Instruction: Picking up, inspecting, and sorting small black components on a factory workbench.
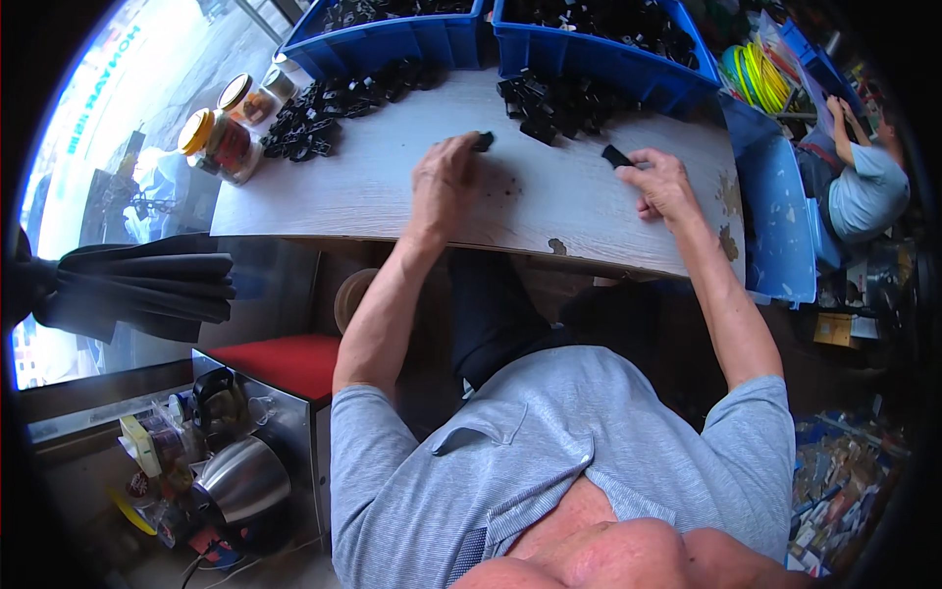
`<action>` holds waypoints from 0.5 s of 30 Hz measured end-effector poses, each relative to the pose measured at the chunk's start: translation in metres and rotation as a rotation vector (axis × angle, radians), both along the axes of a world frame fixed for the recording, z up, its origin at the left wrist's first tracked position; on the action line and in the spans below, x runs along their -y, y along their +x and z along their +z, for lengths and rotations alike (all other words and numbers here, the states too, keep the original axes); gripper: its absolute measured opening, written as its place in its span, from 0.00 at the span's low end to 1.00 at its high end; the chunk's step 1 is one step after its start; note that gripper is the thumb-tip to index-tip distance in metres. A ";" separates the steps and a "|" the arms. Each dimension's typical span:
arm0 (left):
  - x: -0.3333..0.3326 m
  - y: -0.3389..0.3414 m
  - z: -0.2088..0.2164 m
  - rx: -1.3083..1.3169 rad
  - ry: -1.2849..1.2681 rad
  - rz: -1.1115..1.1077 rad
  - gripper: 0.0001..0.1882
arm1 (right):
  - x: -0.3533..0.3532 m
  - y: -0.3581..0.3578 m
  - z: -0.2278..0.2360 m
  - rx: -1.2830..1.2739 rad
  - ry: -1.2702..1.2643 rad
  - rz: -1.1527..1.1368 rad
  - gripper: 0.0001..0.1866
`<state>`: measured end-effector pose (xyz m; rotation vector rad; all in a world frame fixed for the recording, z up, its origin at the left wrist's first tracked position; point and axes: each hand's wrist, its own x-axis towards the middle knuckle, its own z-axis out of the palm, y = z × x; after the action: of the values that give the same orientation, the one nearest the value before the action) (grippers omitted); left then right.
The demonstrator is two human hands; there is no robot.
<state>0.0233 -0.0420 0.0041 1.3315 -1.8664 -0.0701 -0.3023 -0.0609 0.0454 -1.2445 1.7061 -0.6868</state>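
Note:
Over the middle of the white worktable (373,201), my left hand (446,182) is closed on a small black part (483,142) that pokes out past the fingertips. Farther right, my right hand (659,182) pinches a black rectangular piece (616,156) between thumb and fingers, just above the tabletop. Both pieces are too small to name more exactly. Beyond my right hand lies a loose heap of black plastic parts (554,106). A second heap of black parts with metal bits (312,118) spreads across the far left of the table.
Two blue crates (392,44) (608,67) filled with black parts stand at the table's far edge. Lidded jars (221,147) line the left edge. A light-blue bin (780,216) adjoins the right side. Another person (868,187) sits beyond it, near coiled yellow tubing (760,79).

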 end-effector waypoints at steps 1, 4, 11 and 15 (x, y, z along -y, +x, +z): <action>-0.002 -0.018 -0.001 -0.123 0.017 -0.076 0.17 | -0.004 0.009 0.006 0.001 0.023 0.059 0.21; -0.002 -0.072 -0.003 -0.267 0.072 -0.255 0.16 | -0.014 0.025 0.012 -0.024 0.025 0.205 0.20; 0.003 -0.102 0.013 0.044 0.013 -0.407 0.16 | -0.014 0.024 0.004 -0.013 -0.016 0.236 0.20; 0.010 -0.105 0.011 0.176 0.003 -0.469 0.20 | -0.013 0.017 0.002 0.021 -0.032 0.245 0.17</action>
<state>-0.0820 -0.0520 0.0147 0.9006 -2.2974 -0.2030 -0.2854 -0.0482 0.0478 -1.4350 1.4981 -0.5798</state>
